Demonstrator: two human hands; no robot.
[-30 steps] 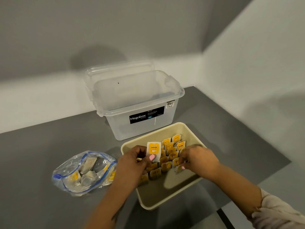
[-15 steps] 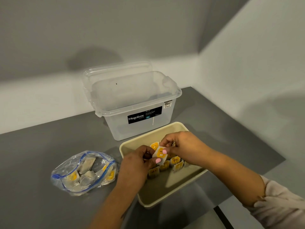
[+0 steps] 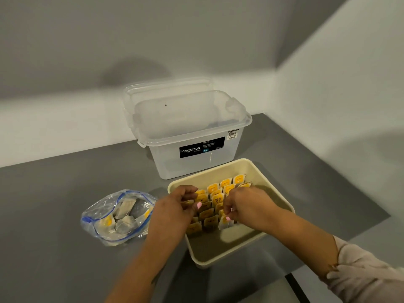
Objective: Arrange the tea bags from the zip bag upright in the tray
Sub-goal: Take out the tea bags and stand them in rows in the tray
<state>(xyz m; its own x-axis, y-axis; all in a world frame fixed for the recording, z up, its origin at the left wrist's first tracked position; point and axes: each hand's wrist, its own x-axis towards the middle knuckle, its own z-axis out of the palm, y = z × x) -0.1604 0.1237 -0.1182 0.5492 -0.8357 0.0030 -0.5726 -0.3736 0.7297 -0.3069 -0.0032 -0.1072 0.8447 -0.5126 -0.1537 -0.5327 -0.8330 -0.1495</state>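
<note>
Both hands in the cream tray [image 3: 271, 186]: right hand [image 3: 249, 206] pinching a tea bag [image 3: 225, 223] upright at the rows' near end, left hand [image 3: 175, 212] curled, grip unclear. Zip bag [image 3: 118, 217] just left, still holding bags.

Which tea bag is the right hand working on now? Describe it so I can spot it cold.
Start at the cream tray in front of the clear Megabox bin. Follow the rows of tea bags to their near right end, under the right hand. The tea bag there is pinched by the fingertips; it shows a pale wrapper and leans, while its neighbours stand showing yellow labels.
</note>
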